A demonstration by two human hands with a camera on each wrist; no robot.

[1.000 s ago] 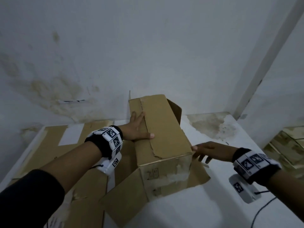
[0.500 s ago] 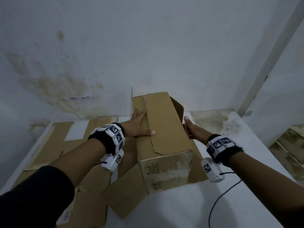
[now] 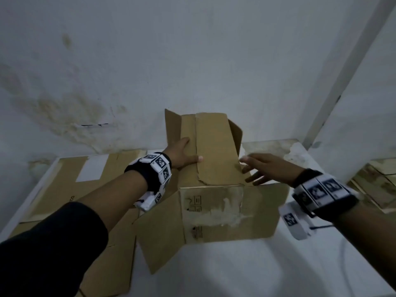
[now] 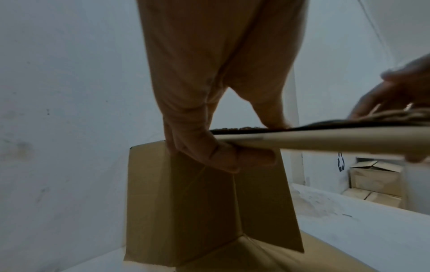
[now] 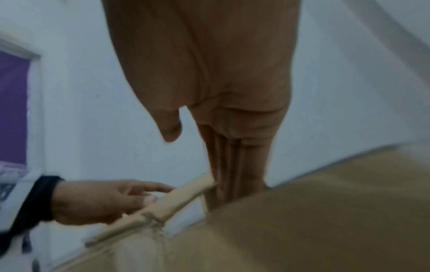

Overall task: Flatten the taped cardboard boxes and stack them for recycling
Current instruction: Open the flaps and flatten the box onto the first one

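On the white table (image 3: 246, 271) against the stained white wall (image 3: 192, 50), a long brown cardboard box (image 3: 214, 155) lies on its side, not yet collapsed: its body holds a rectangular tube shape, its near end flaps splay outward and the far end flaps stand open too. Torn paper residue on the near end face suggests the tape there is already off, though no tape strip shows clearly. Left hand (image 3: 182, 154) grips the box's upper left edge, thumb on the top panel and fingers curled under it, plain in the left wrist view (image 4: 209, 143). Right hand (image 3: 263, 168) reaches to the upper right edge with fingers straight and spread, holding nothing; whether the fingertips touch the cardboard I cannot tell, motion blur. Left of the box, flat brown cardboard sheets (image 3: 70, 185) lie on the table, one with a white label, overlapping each other, so at least one box looks done and a pile is begun. More unflattened cardboard boxes (image 4: 377, 176) sit in the background past the table in the left wrist view. Judged progress: early to mid; this box needs pressing flat and placing on the pile, then the others.
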